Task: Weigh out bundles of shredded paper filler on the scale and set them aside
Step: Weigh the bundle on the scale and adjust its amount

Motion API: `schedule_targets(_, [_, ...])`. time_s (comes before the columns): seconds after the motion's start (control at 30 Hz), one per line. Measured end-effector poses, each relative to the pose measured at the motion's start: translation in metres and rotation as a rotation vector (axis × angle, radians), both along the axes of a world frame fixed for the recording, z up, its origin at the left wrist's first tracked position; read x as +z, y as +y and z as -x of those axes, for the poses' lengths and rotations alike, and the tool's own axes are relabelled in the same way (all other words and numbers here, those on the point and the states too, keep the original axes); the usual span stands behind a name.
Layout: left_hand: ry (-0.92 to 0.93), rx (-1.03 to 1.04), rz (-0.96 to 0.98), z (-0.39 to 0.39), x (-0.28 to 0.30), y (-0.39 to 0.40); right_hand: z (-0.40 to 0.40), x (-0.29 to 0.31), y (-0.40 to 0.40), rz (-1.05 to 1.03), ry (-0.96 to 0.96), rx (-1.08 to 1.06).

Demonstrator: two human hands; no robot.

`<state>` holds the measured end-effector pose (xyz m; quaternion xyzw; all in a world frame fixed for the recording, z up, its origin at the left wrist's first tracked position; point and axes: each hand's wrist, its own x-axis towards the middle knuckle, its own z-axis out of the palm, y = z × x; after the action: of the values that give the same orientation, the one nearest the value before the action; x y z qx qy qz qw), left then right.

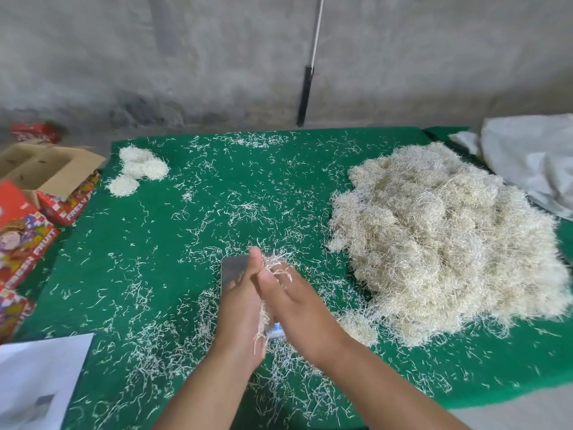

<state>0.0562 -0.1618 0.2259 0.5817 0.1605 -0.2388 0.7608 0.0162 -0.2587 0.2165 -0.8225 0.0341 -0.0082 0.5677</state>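
My left hand (238, 308) and my right hand (294, 299) are pressed palm to palm around a small bundle of shredded paper (274, 262). Its strands stick out above the fingers and below the palms. Both hands' fingers look straight. They hover over the scale (232, 270), whose steel plate shows left of my left hand; a bit of its display peeks out under the hands. A big pile of pale shredded paper (440, 240) lies to the right. Several rounded finished bundles (139, 170) sit at the far left of the green mat (155, 243).
Loose paper strands litter the mat. An open cardboard box (49, 169) and red printed cartons (21, 240) stand along the left edge. A white sheet (37, 377) lies at the near left, and a white sack (533, 159) at the far right. A concrete wall is behind.
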Motion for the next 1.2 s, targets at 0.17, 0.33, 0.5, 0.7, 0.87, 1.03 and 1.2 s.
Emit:
schedule_targets(0.17, [-0.056,-0.113,-0.221,-0.01,-0.013,0.011,0.009,-0.005,-0.022,-0.247,0.098,-0.103])
schedule_targets(0.33, [-0.089,-0.528,-0.445,-0.013,-0.005,0.019,0.012,-0.015,-0.037,-0.364,0.206,-0.159])
schedule_targets(0.5, [-0.03,-0.604,-0.309,-0.015,-0.012,0.021,0.005,-0.023,-0.046,-0.462,0.24,-0.258])
schedule_targets(0.7, [-0.005,-0.61,-0.293,-0.025,-0.031,0.018,-0.005,-0.042,-0.049,-0.476,0.285,-0.413])
schedule_targets(0.87, [0.002,-0.605,-0.449,-0.033,-0.053,0.043,-0.019,-0.047,-0.131,-0.876,0.29,-0.951])
schedule_targets(1.03, [0.003,-0.428,-0.659,-0.048,-0.096,0.097,-0.016,-0.067,-0.213,-0.576,0.289,-1.139])
schedule_targets(1.2, [-0.183,-0.367,-0.799,-0.077,-0.114,0.092,-0.021,-0.109,-0.213,-0.26,0.453,-0.898])
